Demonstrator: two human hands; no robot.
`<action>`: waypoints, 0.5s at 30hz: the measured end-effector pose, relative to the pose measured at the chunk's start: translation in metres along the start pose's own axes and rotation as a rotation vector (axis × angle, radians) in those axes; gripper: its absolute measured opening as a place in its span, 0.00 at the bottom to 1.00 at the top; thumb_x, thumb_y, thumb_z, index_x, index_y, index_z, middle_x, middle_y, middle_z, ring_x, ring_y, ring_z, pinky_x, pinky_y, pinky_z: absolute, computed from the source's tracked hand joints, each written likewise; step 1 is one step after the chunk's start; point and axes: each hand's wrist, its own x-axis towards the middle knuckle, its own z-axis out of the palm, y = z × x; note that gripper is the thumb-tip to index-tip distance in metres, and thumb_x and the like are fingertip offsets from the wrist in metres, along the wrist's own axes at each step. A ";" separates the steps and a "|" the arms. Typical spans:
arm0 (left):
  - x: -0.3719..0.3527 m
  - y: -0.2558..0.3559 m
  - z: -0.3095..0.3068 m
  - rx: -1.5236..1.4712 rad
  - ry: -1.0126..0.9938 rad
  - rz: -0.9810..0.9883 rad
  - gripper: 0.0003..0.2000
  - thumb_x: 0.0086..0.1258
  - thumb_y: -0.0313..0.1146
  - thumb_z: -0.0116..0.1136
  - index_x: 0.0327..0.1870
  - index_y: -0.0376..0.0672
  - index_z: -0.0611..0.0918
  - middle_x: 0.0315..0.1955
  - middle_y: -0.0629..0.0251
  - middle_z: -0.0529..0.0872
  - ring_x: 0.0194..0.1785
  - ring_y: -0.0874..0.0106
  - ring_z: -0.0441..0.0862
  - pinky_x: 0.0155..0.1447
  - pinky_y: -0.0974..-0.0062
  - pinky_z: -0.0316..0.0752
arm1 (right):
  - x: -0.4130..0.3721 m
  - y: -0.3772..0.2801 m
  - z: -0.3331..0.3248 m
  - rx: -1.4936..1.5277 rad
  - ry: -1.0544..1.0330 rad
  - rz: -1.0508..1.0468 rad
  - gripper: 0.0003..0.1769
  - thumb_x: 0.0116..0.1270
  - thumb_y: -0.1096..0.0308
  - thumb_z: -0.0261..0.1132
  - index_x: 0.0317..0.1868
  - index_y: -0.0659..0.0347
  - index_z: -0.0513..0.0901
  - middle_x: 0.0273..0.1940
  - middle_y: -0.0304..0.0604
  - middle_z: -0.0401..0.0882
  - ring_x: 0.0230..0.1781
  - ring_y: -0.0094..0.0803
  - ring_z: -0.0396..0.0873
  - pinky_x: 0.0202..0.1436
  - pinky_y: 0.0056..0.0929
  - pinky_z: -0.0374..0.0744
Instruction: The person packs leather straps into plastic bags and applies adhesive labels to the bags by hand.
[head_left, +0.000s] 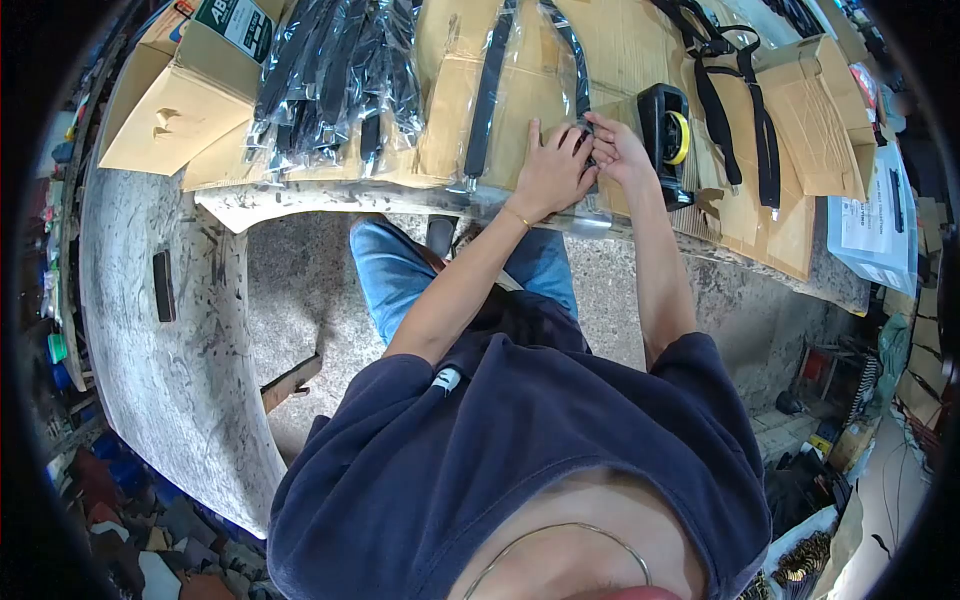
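My left hand (552,172) lies palm down at the front edge of the cardboard-covered table, fingers apart, over the lower end of a black strap in a clear plastic sleeve (581,80). Close against it, my right hand (620,152) has its thumb and fingertips pinched together at that same sleeved strap. The exact grip is partly hidden by the fingers. The sleeve's other black length (487,112) runs down to the left of my hands, with a shiny metal piece at its bottom end. Just right of my right hand stands a black tape dispenser (660,140) with a yellow-centred roll.
A pile of plastic-wrapped black straps (335,85) lies to the left, beside an open cardboard box (190,105). Unwrapped black straps (715,115) lie on the right, next to another cardboard box (815,120). A light blue plastic bin (870,225) stands at the right end.
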 end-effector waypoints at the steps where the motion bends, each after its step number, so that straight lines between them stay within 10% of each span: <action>1: 0.000 0.000 0.000 0.001 -0.001 -0.001 0.22 0.67 0.47 0.50 0.55 0.42 0.76 0.55 0.58 0.74 0.64 0.61 0.67 0.67 0.35 0.51 | 0.001 0.000 0.000 -0.018 0.014 -0.008 0.12 0.72 0.68 0.54 0.52 0.62 0.75 0.16 0.25 0.56 0.10 0.16 0.47 0.13 0.19 0.49; 15: 0.000 -0.001 0.002 0.021 -0.001 0.006 0.23 0.67 0.47 0.51 0.57 0.41 0.76 0.55 0.59 0.74 0.62 0.62 0.68 0.66 0.35 0.51 | 0.010 0.008 0.001 -0.134 0.132 -0.118 0.12 0.68 0.70 0.57 0.49 0.64 0.78 0.16 0.27 0.56 0.09 0.17 0.49 0.11 0.21 0.51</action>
